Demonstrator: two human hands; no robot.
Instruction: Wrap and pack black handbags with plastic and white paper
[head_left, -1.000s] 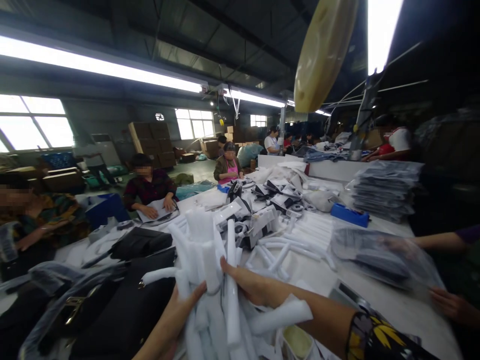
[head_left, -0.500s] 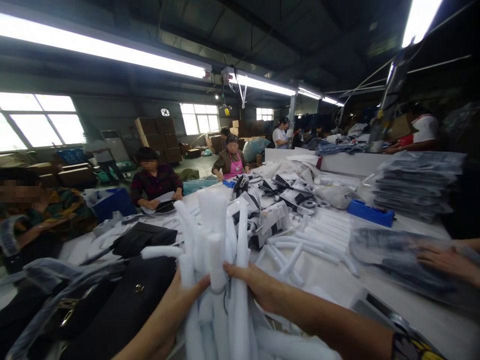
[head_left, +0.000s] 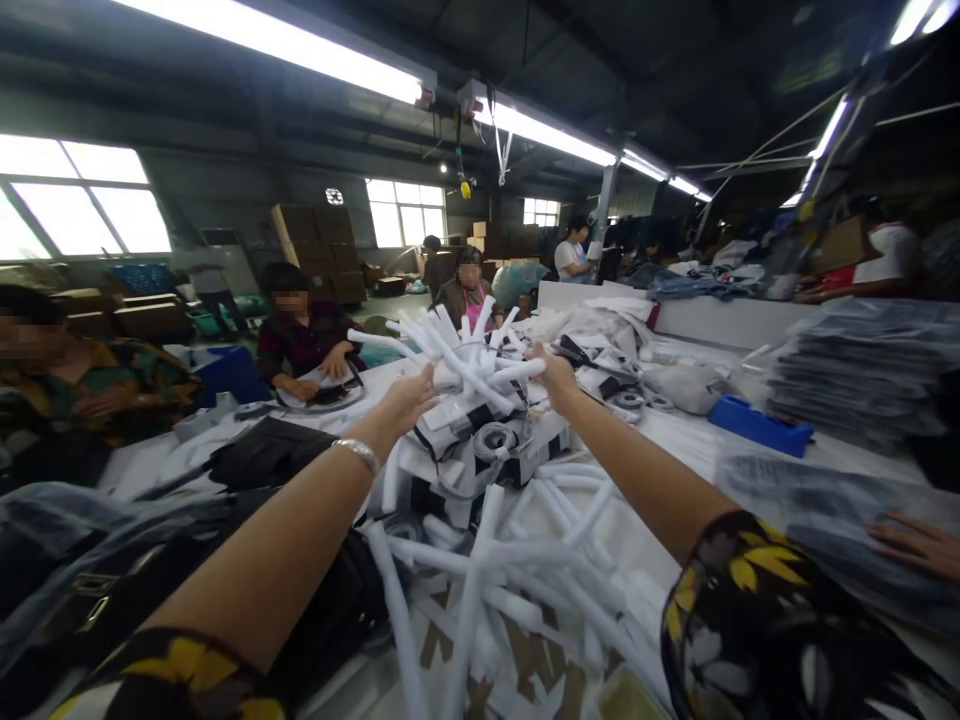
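Observation:
A bundle of white foam tubes (head_left: 480,372) lies fanned out on the heap of packing pieces in front of me, its ends pointing in many directions. At its left side is my left hand (head_left: 409,402), fingers loosely apart. On the opposite side my right hand (head_left: 555,378) reaches to a tube end, which partly hides its fingers; it seems open. Both arms are stretched forward. Under the bundle are black-and-white wrapped pieces and a grey-white roll (head_left: 495,440). Nearer to me, loose white foam tubes (head_left: 469,600) lie crossed over each other.
Black bags (head_left: 255,455) partly in clear plastic lie at left. A co-worker's hand (head_left: 919,545) rests on a plastic-wrapped item (head_left: 795,490) at right. Behind it stand a blue holder (head_left: 759,425) and stacked wrapped goods (head_left: 862,360). Several co-workers sit or stand around.
My hands have moved forward and apart, away from my body. The foam tubes that stood upright between them now lie spread on the heap farther off.

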